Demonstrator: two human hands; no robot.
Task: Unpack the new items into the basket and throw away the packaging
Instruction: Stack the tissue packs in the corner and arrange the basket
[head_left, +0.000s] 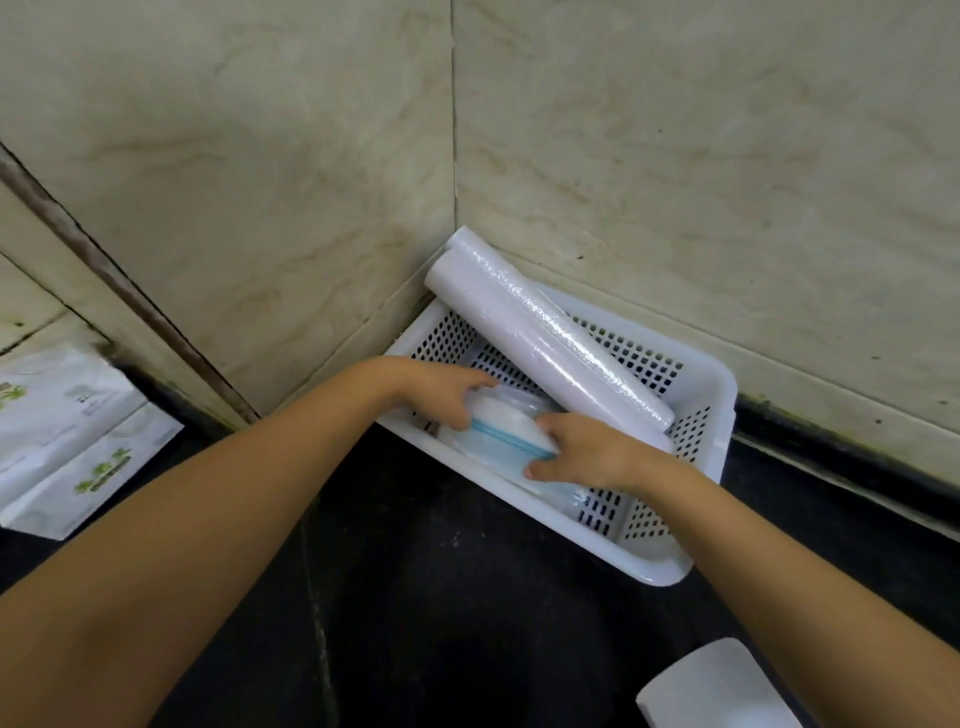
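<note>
A white perforated plastic basket (696, 384) stands on the dark counter in the corner of the tiled walls. Two white rolls wrapped in clear film (545, 332) lean across it, their upper ends poking over the far rim against the wall. Inside the basket lies a clear packet with a blue zip strip (511, 434). My left hand (441, 389) grips the packet's left end and my right hand (587, 452) grips its right end, both reaching into the basket.
A white pack with green print (67, 431) lies on the counter at the left edge. A white rounded object (711, 686) sits at the bottom right, partly cut off. Beige marble-look wall tiles close off the back and left.
</note>
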